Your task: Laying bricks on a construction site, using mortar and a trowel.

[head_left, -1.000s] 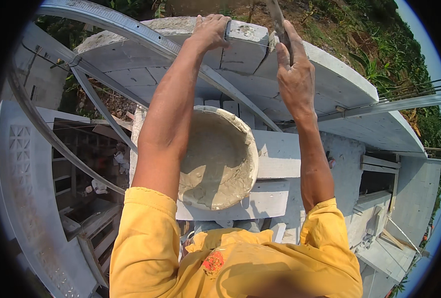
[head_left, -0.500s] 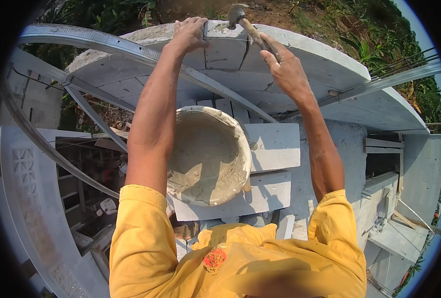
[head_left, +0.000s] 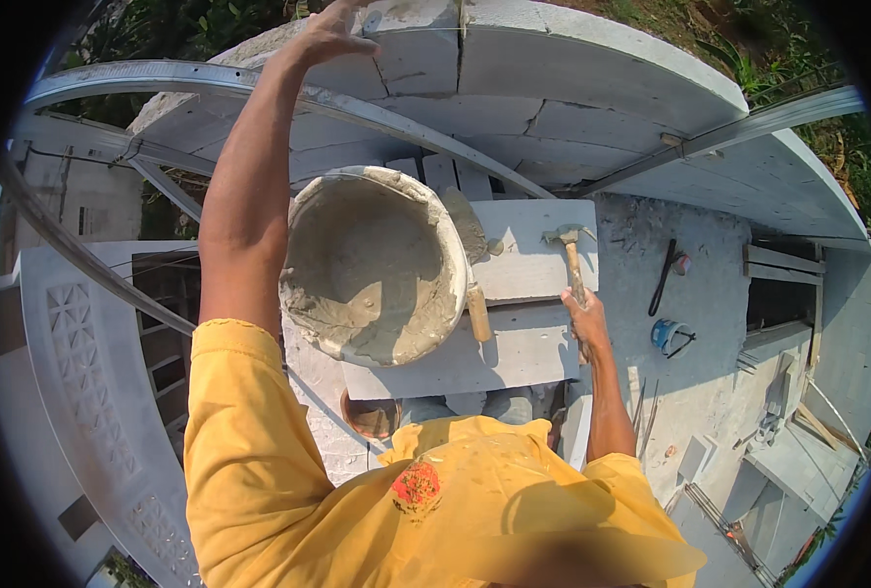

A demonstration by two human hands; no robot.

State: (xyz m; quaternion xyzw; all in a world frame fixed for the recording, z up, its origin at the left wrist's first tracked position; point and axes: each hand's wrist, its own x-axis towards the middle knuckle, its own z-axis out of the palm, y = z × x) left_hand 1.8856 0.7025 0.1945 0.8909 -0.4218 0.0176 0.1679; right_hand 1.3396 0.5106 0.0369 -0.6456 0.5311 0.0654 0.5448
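- Currently, the round white mortar-crusted bucket [head_left: 454, 269] is holding wet grey mortar in front of the yellow-shirted torso.
- Just right of it, the mortar-coated trowel with a pale wooden handle [head_left: 478, 316] is lying unheld.
- Farther right, the right hand [head_left: 589, 328] is clamping the wooden handle of a grey-headed claw hammer [head_left: 577, 284]. The head is showing over a white rectangular block [head_left: 528, 269]; contact cannot be determined.
- Caution: a leftward sweep could be knocking the trowel or bucket; a loose grip could be dropping the hammer.
- Beyond, the left hand [head_left: 335, 37] is reaching to the white block wall [head_left: 592, 69], thumb apart. Its fingertips are leaving view; grip cannot be determined.
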